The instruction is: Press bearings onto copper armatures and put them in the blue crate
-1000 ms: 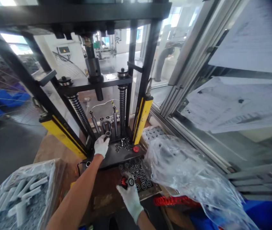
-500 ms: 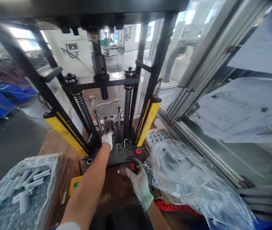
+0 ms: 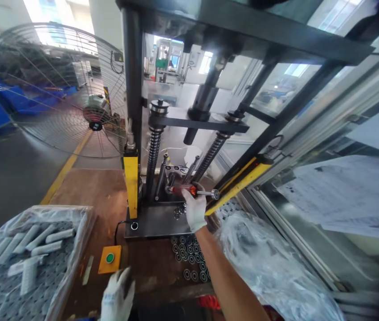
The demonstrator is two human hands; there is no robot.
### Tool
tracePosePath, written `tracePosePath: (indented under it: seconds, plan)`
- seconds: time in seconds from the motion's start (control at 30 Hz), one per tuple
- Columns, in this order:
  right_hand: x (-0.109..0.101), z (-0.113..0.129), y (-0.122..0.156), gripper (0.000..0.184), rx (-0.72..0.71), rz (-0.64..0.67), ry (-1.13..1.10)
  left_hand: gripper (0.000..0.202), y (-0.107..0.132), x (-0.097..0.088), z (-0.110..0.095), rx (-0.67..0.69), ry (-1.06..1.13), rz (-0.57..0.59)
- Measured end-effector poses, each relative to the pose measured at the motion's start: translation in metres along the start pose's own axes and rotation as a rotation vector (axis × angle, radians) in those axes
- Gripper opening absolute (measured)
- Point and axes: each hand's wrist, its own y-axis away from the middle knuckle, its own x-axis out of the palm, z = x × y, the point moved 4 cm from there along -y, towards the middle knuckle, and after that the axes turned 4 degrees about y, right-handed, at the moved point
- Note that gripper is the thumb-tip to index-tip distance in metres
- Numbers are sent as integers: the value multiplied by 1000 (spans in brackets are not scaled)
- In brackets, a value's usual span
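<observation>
My right hand (image 3: 195, 214), in a white glove, grips a motor rotor (image 3: 183, 191) with a reddish body and orange windings. A bearing (image 3: 215, 194) sits on the right end of its shaft. The rotor is held sideways in front of the press's lower fixture (image 3: 173, 178), partly hiding it; whether they touch I cannot tell. My gloved left hand (image 3: 118, 295) is over the near bench edge, thumb apart from the fingers, holding nothing. It is just below the yellow box (image 3: 109, 259) with a green button (image 3: 109, 257).
The press ram (image 3: 202, 104) hangs above the fixture between spring posts, flanked by yellow guards (image 3: 131, 185). Many bearings (image 3: 189, 249) lie on the bench. A plastic-lined box (image 3: 38, 263) of grey parts is at left, plastic wrap (image 3: 259, 254) at right. A fan (image 3: 94, 111) stands behind.
My right hand has raised the rotor from the bench front up to the fixture. My left hand has left the fixture and come back near the button box. The view has turned left.
</observation>
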Motion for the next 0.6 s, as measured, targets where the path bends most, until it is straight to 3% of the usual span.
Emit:
tracePosePath:
  seconds: [0.07,0.13,0.2,0.33,0.47,0.6]
  plan:
    - [4,3,-2,54,-20,19,104,40,-9,-20,0,62,-148,-127]
    - [10,16,-7,47,-29,52,327,47,-18,-31,-3,83,-244,-174]
    - [21,32,-17,43,8,137,641,51,-24,-33,-5,73,-278,-154]
    - [53,56,-40,54,78,410,1143,55,-25,-28,0,9,-291,-139]
    - [75,60,-56,55,80,495,1223,55,-26,-28,2,-23,-293,-173]
    - [68,58,-50,62,89,476,1130,51,-27,-33,-6,-54,-314,-180]
